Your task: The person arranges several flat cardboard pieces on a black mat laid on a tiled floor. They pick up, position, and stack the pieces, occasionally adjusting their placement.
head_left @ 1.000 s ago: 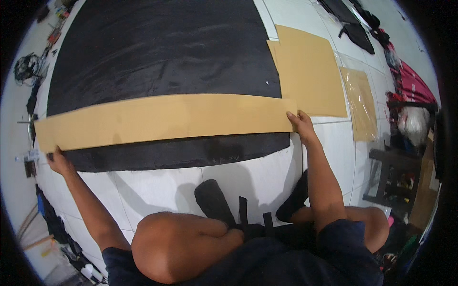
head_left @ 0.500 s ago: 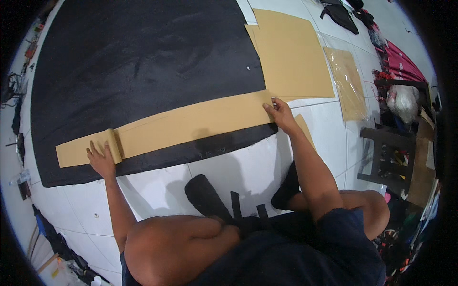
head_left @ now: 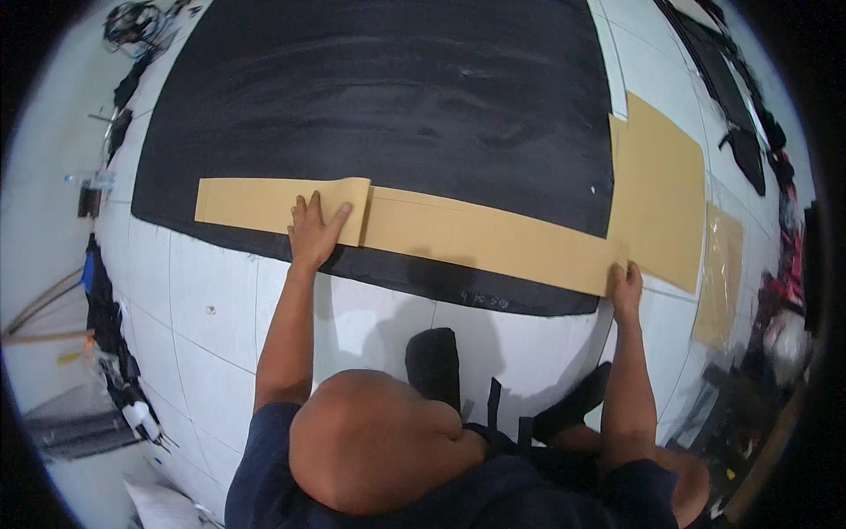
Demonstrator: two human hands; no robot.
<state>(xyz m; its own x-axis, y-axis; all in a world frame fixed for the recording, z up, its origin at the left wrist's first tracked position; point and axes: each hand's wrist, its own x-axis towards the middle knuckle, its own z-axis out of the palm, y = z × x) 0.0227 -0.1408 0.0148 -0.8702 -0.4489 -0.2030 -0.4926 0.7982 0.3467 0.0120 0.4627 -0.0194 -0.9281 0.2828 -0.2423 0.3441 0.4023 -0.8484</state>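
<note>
A long tan strip of stiff paper (head_left: 476,233) lies along the near edge of a big black cloth (head_left: 388,115). Part of it is folded over on itself at the left, with a raised, curled edge. Fingers spread, my left hand (head_left: 315,231) presses flat on the folded part beside that edge. At the strip's right end my right hand (head_left: 627,289) pinches the corner between thumb and fingers, though the fingertips are partly hidden. Chalk-like marks show on the cloth just below the strip.
Larger tan paper sheets (head_left: 661,194) lie right of the cloth, overlapping near the strip's end. Beyond them is a tan piece in clear plastic (head_left: 719,273). My black-clad foot (head_left: 432,366) rests on the white tiled floor (head_left: 211,291). Assorted items line the left wall.
The view has turned, so everything sits further right. My left hand and the fold's curled edge have moved right along the strip. My right hand stays at the strip's right end.
</note>
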